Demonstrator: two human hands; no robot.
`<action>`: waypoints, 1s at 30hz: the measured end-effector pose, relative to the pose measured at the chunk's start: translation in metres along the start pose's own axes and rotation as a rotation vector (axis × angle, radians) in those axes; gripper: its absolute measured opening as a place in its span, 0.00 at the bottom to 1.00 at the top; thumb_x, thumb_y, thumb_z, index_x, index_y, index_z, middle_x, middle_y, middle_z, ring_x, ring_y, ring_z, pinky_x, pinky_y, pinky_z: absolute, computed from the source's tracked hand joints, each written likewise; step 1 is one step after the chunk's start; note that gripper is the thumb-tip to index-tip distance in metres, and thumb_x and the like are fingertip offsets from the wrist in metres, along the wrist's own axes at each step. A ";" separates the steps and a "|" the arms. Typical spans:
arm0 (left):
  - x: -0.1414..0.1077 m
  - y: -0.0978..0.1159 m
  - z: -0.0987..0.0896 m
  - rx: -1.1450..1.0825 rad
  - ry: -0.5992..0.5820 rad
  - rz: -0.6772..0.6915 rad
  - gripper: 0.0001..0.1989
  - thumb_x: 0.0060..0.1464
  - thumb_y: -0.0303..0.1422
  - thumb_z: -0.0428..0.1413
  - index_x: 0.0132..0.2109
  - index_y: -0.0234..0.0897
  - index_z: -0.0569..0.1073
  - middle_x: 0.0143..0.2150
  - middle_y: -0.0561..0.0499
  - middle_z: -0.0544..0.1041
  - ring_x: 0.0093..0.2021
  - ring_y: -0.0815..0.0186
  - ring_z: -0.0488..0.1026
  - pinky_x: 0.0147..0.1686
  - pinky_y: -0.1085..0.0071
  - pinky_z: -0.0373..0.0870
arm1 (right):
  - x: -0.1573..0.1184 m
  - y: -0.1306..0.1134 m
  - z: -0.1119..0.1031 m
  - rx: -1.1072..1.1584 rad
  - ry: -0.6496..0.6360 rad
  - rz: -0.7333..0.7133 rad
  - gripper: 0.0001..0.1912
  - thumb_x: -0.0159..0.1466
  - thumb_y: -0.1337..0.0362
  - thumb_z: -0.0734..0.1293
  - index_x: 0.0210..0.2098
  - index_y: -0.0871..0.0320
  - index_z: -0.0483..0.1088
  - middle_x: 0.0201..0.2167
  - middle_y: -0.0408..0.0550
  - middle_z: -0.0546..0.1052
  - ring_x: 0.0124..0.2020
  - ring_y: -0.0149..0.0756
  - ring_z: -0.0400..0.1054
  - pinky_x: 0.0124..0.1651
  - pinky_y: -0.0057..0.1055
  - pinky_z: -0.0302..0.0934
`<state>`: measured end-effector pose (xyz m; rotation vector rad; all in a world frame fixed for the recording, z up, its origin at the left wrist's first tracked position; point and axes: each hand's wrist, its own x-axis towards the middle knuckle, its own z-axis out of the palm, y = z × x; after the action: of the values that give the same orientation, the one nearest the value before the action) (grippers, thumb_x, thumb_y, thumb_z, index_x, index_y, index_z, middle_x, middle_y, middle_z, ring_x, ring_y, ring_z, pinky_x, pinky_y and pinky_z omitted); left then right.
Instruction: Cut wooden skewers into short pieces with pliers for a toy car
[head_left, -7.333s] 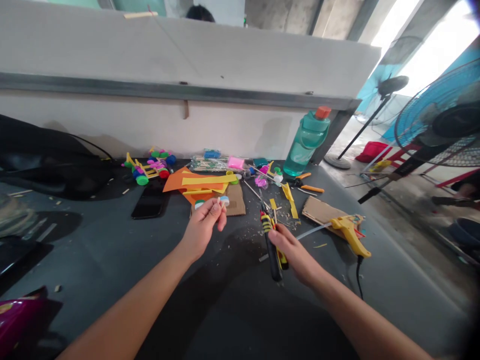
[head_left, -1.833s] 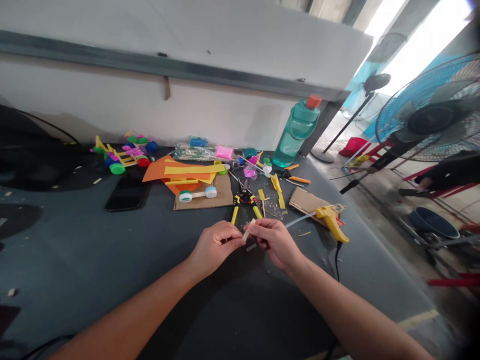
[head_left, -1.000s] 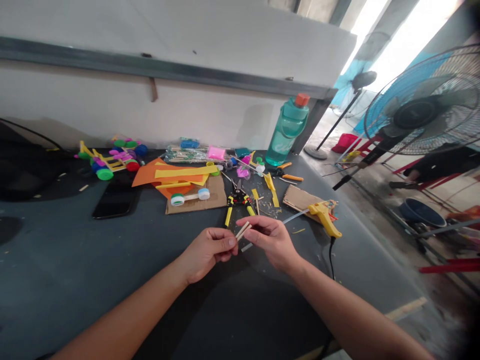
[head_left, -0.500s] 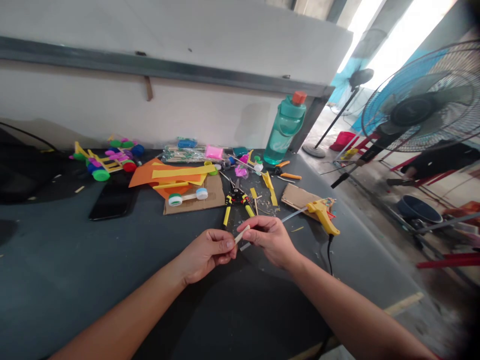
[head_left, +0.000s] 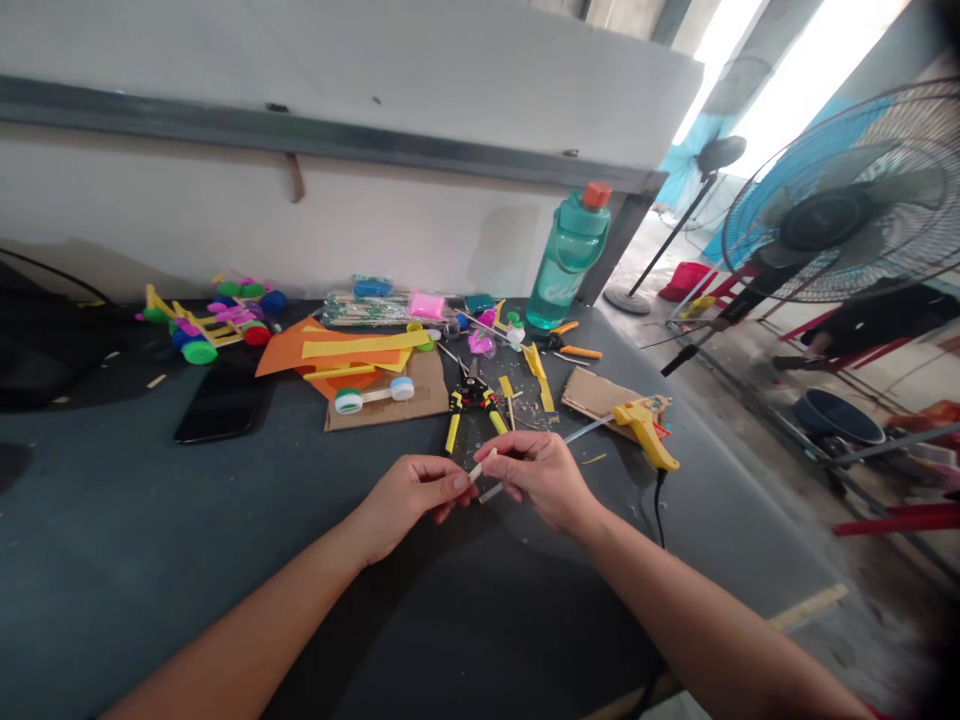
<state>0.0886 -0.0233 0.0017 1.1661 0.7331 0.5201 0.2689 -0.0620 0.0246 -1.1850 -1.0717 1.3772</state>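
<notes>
Between my two hands is a short, pale wooden stick [head_left: 480, 467]. My left hand [head_left: 411, 505] pinches its lower end between thumb and fingers. My right hand [head_left: 541, 480] has thumb and forefinger closed on the upper end, partly covering it. Just beyond the hands lie wire strippers [head_left: 474, 398] with yellow and black handles, jaws pointing away. A translucent glue stick [head_left: 491, 492] rests on the dark table [head_left: 420, 630] under my right hand. To the right is a yellow hot glue gun [head_left: 646, 432] with its nozzle near a piece of cardboard [head_left: 592, 393].
Bottle caps [head_left: 349, 401] joined by a stick sit on cardboard [head_left: 427, 390] beside orange and yellow sheets [head_left: 292, 350]. Farther left are a phone [head_left: 219, 405] and a toy car of colourful caps [head_left: 199, 350]. A teal bottle [head_left: 564, 265] stands at the back; a fan [head_left: 829, 215] is off to the right.
Both hands stay almost in place around the stick. My left fingers have shifted slightly on it, and the stick shows a little less between the hands.
</notes>
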 end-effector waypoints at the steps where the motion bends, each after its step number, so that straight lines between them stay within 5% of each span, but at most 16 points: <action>1: 0.000 0.001 0.000 0.064 0.034 0.035 0.15 0.51 0.42 0.59 0.33 0.32 0.78 0.27 0.50 0.74 0.22 0.74 0.62 0.22 0.76 0.58 | 0.000 0.000 0.000 -0.026 0.007 -0.005 0.09 0.51 0.60 0.73 0.29 0.58 0.77 0.20 0.41 0.72 0.14 0.21 0.55 0.16 0.23 0.45; 7: -0.004 0.004 0.008 0.365 0.184 0.184 0.19 0.52 0.41 0.58 0.48 0.38 0.76 0.33 0.50 0.78 0.26 0.70 0.67 0.27 0.73 0.65 | 0.001 0.002 0.004 -0.158 0.093 0.016 0.11 0.51 0.58 0.71 0.30 0.60 0.77 0.20 0.42 0.73 0.13 0.21 0.54 0.15 0.22 0.47; 20: -0.007 0.002 0.012 1.064 0.277 0.448 0.12 0.60 0.32 0.49 0.37 0.39 0.77 0.33 0.50 0.79 0.35 0.64 0.74 0.36 0.71 0.65 | 0.002 0.014 0.015 -0.232 0.203 0.015 0.07 0.52 0.61 0.70 0.28 0.58 0.77 0.15 0.38 0.68 0.14 0.23 0.53 0.15 0.23 0.46; 26: -0.007 0.002 0.011 1.154 0.275 0.457 0.13 0.61 0.32 0.48 0.36 0.38 0.77 0.32 0.49 0.79 0.33 0.64 0.74 0.34 0.71 0.65 | 0.003 0.016 0.018 -0.225 0.189 0.031 0.08 0.52 0.60 0.70 0.29 0.58 0.77 0.15 0.39 0.69 0.15 0.24 0.55 0.16 0.24 0.48; 30: -0.006 0.003 0.007 1.124 0.290 0.438 0.13 0.61 0.33 0.48 0.37 0.39 0.78 0.33 0.49 0.80 0.34 0.64 0.75 0.34 0.72 0.65 | 0.006 0.014 0.008 -0.393 0.162 -0.069 0.09 0.55 0.59 0.68 0.31 0.57 0.77 0.22 0.42 0.75 0.20 0.29 0.63 0.24 0.27 0.59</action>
<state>0.0897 -0.0312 0.0074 2.3660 1.0699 0.6638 0.2590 -0.0577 0.0112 -1.4994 -1.2884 1.0238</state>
